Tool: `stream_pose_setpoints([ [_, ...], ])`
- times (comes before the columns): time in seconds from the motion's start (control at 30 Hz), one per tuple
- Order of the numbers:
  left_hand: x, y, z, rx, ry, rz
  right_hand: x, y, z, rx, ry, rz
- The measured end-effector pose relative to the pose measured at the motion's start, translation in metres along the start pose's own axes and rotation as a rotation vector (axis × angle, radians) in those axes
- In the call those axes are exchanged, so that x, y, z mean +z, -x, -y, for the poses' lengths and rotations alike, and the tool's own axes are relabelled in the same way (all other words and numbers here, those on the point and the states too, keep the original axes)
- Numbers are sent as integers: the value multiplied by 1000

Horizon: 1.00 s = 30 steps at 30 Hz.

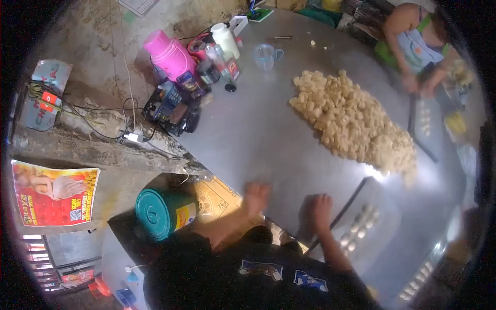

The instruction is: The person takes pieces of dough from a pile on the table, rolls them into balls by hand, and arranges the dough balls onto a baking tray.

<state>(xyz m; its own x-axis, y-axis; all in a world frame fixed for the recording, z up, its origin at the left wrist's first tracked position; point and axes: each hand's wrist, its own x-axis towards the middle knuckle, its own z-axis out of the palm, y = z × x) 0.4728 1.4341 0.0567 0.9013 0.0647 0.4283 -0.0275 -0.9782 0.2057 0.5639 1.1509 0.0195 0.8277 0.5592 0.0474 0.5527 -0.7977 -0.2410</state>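
My left hand is at the near edge of the metal table, smeared by motion, so its fingers do not show clearly. To the right, my right hand rests low on the tabletop with its fingers pointing forward and nothing visible in it. Beside that hand is the dark rim of a tray, holding rows of small pale dough pieces. Beyond both hands lies a large heap of pale dough pieces, apart from them.
Across the table a co-worker handles another tray. A pink jug, bottles and a clear mug stand at the back left. A green-lidded bucket is left of me. More dough pieces sit at lower right.
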Motion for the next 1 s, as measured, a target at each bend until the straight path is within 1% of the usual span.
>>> stream_pose_setpoints([
  [0.03, 7, -20, -13, 3, 1, -7, 15, 2, 12, -53, 37, -78],
  [0.1, -3, -77, -32, 266, 74, 72, -50, -64, 51, -127, -67, 172],
  [0.17, -22, -127, -27, -362, 731, 599, -57, -95, 44, -259, -39, 27],
  [0.23, -20, -135, 0, -300, 430, 782, -61, -103, 20, -58, -32, 89],
  [0.27, -29, -116, 7, -288, 441, 806, -61, -84, 16, -33, -32, 102],
  [0.33, -52, -65, 12, 7, 186, 454, -65, -41, 11, -19, -115, -83],
  [0.37, -58, -36, 7, 156, 72, 272, -51, -14, 11, 3, -119, -64],
  [0.4, 10, 36, 25, -25, 310, 291, -41, 10, 23, 0, -72, -92],
  [0.43, -17, 14, -7, 60, 135, 199, -34, 17, 40, -1, -16, -127],
  [0.47, -52, -20, -44, 146, -27, 94, -53, 0, 64, 113, -310, 58],
  [0.5, -43, -46, -52, -54, 221, 265, -50, -18, 72, 47, -320, -47],
  [0.53, -29, -73, -56, -242, 459, 483, -35, -39, 69, -161, -191, -231],
  [0.57, -19, -96, -53, -113, 399, 502, -64, -59, 68, -226, -62, -235],
  [0.6, -15, -111, -46, 5, 334, 507, -57, -72, 61, -115, -97, -124],
  [0.67, -26, -121, -32, 166, 96, 153, -94, -62, 49, 31, -177, -19],
  [0.7, -36, -120, -30, 204, 122, 169, -93, -45, 47, 79, -171, -26],
  [0.77, -62, -105, -18, 195, 298, 247, -92, -23, 49, 168, -295, -120],
  [0.8, -63, -98, -18, 223, 306, 257, -95, -10, 51, 196, -294, -131],
  [0.87, -62, -78, -21, 119, 287, 332, -119, 23, 54, 226, -723, -86],
  [0.9, -55, -76, -30, 134, 288, 334, -128, 40, 55, 236, -723, -98],
  [0.97, -47, -69, -74, -49, 611, 398, -141, 87, 62, 285, -687, -399],
  [1.0, -49, -64, -103, 33, 618, 412, -151, 112, 61, 360, -691, -416],
])
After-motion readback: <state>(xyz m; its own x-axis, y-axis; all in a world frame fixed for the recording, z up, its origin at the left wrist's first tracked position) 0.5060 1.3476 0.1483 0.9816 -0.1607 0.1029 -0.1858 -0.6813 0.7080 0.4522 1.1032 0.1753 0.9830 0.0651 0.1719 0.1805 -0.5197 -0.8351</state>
